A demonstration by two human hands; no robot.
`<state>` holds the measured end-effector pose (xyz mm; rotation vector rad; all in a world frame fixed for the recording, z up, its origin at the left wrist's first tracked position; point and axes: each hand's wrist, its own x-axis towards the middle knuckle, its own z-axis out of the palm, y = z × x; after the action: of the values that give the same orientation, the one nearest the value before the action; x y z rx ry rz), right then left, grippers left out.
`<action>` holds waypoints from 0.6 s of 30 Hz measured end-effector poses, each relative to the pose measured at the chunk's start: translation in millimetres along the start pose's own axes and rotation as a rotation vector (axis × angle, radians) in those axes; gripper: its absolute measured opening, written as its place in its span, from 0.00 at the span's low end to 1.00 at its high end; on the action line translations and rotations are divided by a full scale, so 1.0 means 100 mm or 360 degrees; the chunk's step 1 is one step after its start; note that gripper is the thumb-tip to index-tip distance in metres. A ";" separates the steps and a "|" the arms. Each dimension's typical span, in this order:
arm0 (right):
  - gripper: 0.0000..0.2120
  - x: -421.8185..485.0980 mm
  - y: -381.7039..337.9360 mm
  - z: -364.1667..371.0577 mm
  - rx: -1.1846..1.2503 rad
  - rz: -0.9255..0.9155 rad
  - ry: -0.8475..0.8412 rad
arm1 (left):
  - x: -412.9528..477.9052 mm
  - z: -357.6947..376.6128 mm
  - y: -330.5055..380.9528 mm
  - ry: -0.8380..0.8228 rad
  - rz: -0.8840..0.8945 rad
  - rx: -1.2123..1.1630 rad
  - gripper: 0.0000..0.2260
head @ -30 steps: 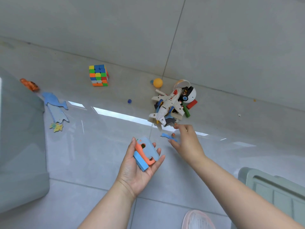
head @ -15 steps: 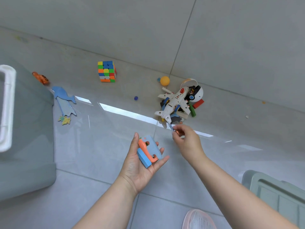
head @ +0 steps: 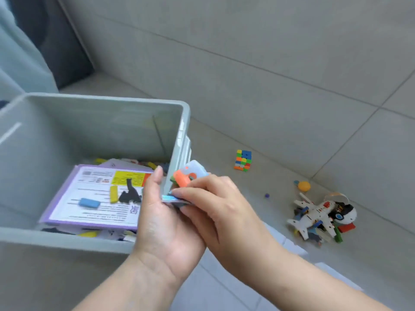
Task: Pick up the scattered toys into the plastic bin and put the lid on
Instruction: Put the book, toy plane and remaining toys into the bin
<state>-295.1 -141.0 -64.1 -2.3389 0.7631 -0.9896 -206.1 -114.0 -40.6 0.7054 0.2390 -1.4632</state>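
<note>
The grey-green plastic bin (head: 107, 102) stands open at the left, with a purple box (head: 89, 212) and several small pieces inside. My left hand (head: 166, 223) holds a small stack of toy pieces (head: 189, 176), orange, pale blue and green, right at the bin's near right corner. My right hand (head: 215, 209) lies against the left one and pinches a flat blue piece (head: 171, 198) at the bottom of that stack. A toy airplane (head: 314, 216) lies on a heap of pieces on the floor at the right. The bin's lid is out of view.
A colour cube (head: 243, 160) sits on the tiled floor beyond the bin. An orange ball (head: 303, 185) and a tiny dark bead (head: 266, 195) lie near the airplane heap. A black-and-white ball (head: 347, 213) rests behind the airplane. Dark furniture (head: 45, 41) stands at the top left.
The view has swung left, so the bin now fills the left side. My right hand brought the blue piece from the floor to my left hand; both hands moved to the bin's corner.
</note>
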 end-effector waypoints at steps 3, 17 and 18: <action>0.13 0.76 -0.44 0.43 0.0226 -0.0157 -0.0084 | -0.14 0.04 0.78 -0.0029 0.0438 -0.0184 0.18; 0.04 0.45 0.03 0.45 0.0013 0.0116 -0.0207 | 0.10 -0.89 1.98 0.0575 0.0460 0.1392 0.15; 0.07 0.16 0.13 0.33 -0.0117 0.0104 -0.0276 | 0.09 -0.92 1.94 0.0456 0.0456 0.1626 0.19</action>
<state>-264.7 -154.3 -84.4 -2.4081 0.8131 -0.7313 5.0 -78.5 -61.3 1.6963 -0.4246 -1.1409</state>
